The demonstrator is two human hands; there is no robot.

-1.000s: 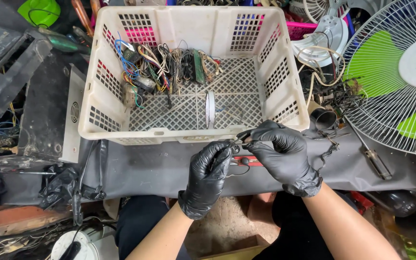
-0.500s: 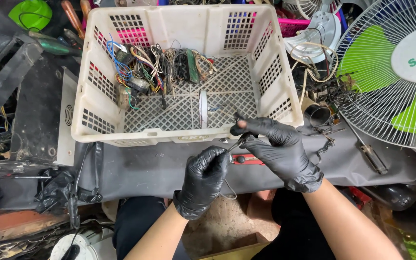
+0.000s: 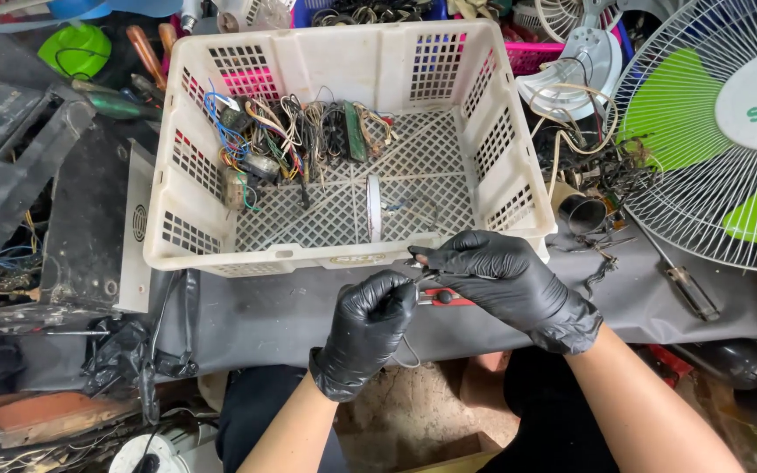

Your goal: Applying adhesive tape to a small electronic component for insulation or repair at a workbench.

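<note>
A grey cloth (image 3: pixel 291 311) covers the work surface across the middle of the view, and on it, toward 12 o'clock, sits a large white plastic crate (image 3: pixel 221 254) with perforated walls and a lattice floor. At 2 to 3 o'clock, to the right of the crate, lies a fan (image 3: pixel 729 131) with green blades behind a white wire guard. At 9 to 10 o'clock, to the left of the crate, rests a dark plastic housing (image 3: pixel 10 158).

Inside the crate, a tangle of coloured wires and small parts (image 3: pixel 295 131) is heaped along the far left side, and a narrow pale strip (image 3: pixel 374 208) lies on the lattice floor near the front wall. Just to the right of the crate, at about 2 o'clock, a knot of dark wires (image 3: pixel 597 166) sits beside a small dark cup-shaped piece (image 3: pixel 583 213). A screwdriver (image 3: pixel 681 285) lies on the cloth at 3 o'clock.

Both hands wear black gloves and meet just in front of the crate's front rim, slightly below centre. The right hand (image 3: pixel 510 280) is curled, its fingers closed around a pair of red-handled pliers (image 3: pixel 440 297), the tool's tip hidden among the fingers. The left hand (image 3: pixel 374 320) is bunched with its fingertips pressed together against the pliers' nose, pinching a thin wire (image 3: pixel 409 357) that loops down below the palm toward 6 o'clock.
</note>
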